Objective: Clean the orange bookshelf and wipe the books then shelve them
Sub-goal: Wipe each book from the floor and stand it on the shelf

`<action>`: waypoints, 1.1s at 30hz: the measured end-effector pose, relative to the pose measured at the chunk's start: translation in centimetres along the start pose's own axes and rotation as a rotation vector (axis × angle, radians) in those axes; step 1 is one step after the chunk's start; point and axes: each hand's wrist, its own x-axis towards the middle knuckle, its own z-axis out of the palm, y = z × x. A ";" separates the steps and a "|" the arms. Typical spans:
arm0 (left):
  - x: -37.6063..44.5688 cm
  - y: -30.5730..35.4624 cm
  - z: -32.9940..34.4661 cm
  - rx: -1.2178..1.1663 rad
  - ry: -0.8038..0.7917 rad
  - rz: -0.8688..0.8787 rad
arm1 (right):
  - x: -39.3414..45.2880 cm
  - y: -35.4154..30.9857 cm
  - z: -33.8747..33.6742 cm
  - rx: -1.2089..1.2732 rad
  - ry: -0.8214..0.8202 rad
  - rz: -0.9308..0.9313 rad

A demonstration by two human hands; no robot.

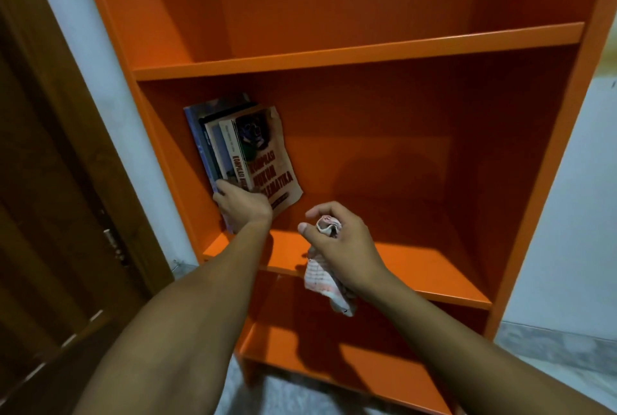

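Observation:
The orange bookshelf (360,54) fills the view. Several books (240,147) stand leaning against the left wall of its middle compartment; the front one has a tan cover with red lettering. My left hand (242,206) grips the lower ends of these books. My right hand (337,241) hovers over the front edge of the same shelf board, to the right of the books, and holds a crumpled white and red cloth (325,281) that hangs down below the fist.
A dark brown wooden door (50,214) stands to the left of the shelf, with a strip of white wall (110,97) between them. White wall also shows on the right. Grey floor (283,394) lies below. The upper and lower compartments hold nothing.

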 end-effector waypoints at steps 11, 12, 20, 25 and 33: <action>-2.6 -8.3 -7.9 0.125 -0.123 0.619 | -6.1 1.6 2.3 0.228 -0.155 0.265; -3.3 -9.5 -9.0 0.149 -0.150 0.638 | -7.1 1.9 2.6 0.241 -0.163 0.304; -9.8 -20.4 -14.9 0.209 -0.366 0.466 | -14.3 6.4 4.1 0.089 -0.192 0.455; -14.6 -29.5 -16.5 0.288 -0.556 0.131 | -18.4 9.2 4.1 0.035 -0.260 0.598; -21.5 -44.2 -16.7 0.453 -0.743 -0.286 | -21.6 11.8 4.0 0.009 -0.293 0.733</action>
